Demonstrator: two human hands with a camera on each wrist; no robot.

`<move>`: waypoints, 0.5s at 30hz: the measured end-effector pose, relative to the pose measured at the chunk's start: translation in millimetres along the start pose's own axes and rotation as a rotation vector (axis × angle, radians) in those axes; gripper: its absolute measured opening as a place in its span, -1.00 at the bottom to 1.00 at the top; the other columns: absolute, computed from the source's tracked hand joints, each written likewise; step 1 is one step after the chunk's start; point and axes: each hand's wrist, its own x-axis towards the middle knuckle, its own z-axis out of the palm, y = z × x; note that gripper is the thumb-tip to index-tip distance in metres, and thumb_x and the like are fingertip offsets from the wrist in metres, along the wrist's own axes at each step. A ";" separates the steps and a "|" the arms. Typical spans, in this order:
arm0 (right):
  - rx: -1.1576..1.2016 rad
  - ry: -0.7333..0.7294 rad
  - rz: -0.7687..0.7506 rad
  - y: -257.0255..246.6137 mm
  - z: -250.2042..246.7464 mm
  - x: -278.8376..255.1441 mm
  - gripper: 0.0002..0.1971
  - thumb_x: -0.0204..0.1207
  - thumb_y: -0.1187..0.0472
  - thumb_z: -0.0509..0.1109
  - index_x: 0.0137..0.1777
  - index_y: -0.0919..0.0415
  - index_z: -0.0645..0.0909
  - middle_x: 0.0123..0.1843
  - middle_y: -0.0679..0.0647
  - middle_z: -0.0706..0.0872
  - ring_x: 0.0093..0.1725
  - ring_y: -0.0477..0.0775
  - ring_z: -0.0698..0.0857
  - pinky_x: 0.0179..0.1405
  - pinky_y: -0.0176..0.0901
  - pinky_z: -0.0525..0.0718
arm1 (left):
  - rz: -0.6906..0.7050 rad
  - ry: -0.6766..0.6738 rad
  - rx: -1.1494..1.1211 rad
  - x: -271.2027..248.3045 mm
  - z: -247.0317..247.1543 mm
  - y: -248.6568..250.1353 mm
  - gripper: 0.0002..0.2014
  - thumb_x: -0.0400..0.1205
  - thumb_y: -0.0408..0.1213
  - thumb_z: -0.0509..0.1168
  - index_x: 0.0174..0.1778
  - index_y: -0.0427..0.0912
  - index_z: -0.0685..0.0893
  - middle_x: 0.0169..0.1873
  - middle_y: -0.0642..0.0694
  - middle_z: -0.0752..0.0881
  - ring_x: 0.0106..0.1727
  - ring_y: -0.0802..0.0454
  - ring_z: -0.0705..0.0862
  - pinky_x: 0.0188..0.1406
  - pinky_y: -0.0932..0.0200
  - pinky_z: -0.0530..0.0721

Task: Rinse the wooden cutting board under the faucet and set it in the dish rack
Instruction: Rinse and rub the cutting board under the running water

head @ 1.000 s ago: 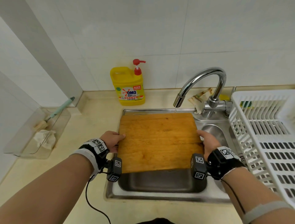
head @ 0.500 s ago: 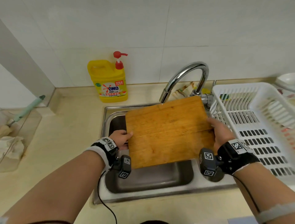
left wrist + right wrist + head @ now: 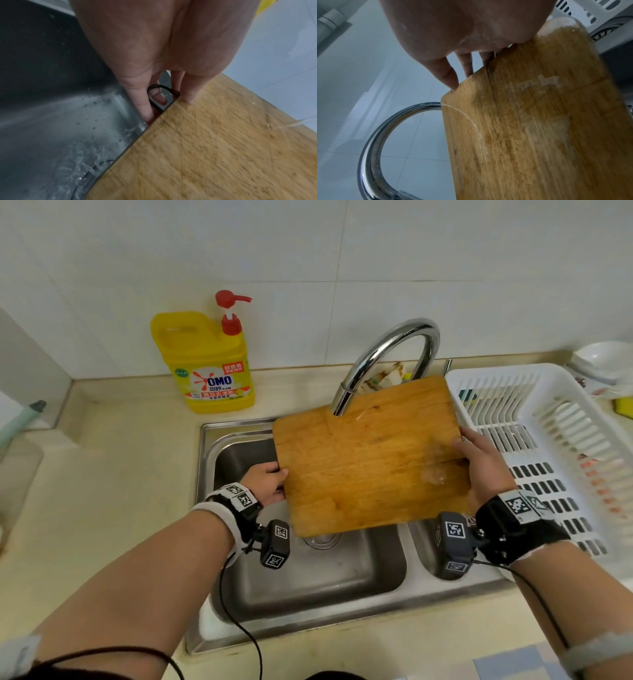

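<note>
Over the steel double sink point(image 3: 342, 604), at frame centre, the rectangular wooden cutting board point(image 3: 370, 460) is held tilted beneath the curved chrome faucet point(image 3: 387, 354), gripped at its edges by the left hand point(image 3: 265, 482) and right hand point(image 3: 483, 463). Rightward, a white slatted plastic dish rack point(image 3: 555, 440) is seen; upper left, a yellow detergent bottle point(image 3: 205, 364).

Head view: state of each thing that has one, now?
Board: held tilted over the sink, wet.
Faucet: running onto the board.
Left hand: grips the board's left edge.
Right hand: grips the board's right edge.
Rack: board not yet in it.
Soap bottle: upright on the counter.
</note>
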 end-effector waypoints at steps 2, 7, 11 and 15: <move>0.030 0.000 0.000 2.3 8.1 -0.2 -0.56 0.48 0.06 0.45 0.37 -0.25 0.67 0.27 0.05 0.78 0.22 0.20 0.74 0.30 0.40 0.68 | 0.023 0.027 0.011 -1.1 -6.6 3.7 -0.66 0.79 -0.41 0.16 0.48 -0.32 0.55 0.31 -0.26 0.65 0.27 -0.21 0.64 0.19 -0.11 0.65; 0.094 -0.076 0.049 16.3 34.3 -1.1 -0.51 0.37 0.02 0.50 0.33 -0.29 0.67 0.31 0.09 0.77 0.26 0.28 0.74 0.25 0.47 0.70 | 0.108 0.125 0.089 -13.7 -37.7 16.2 -0.85 0.77 -0.34 0.23 0.16 -0.25 0.69 0.06 -0.19 0.73 0.06 -0.11 0.71 -0.02 -0.02 0.76; 0.147 -0.138 0.180 29.4 60.8 1.9 -0.52 0.46 0.17 0.52 0.38 -0.17 0.66 0.22 0.17 0.82 0.23 0.37 0.78 0.15 0.53 0.73 | 0.154 0.215 0.179 -32.1 -69.0 26.2 -0.67 0.73 -0.25 0.31 0.38 -0.30 0.65 0.22 -0.25 0.72 0.22 -0.20 0.70 0.28 -0.20 0.69; 0.157 -0.260 0.262 35.3 84.7 8.8 -0.54 0.43 0.08 0.54 0.34 -0.24 0.67 0.28 0.17 0.78 0.28 0.38 0.75 0.14 0.62 0.69 | 0.189 0.349 0.241 -53.2 -95.9 29.2 -0.61 0.68 -0.20 0.40 0.38 -0.31 0.67 0.21 -0.31 0.76 0.20 -0.28 0.76 0.24 -0.32 0.72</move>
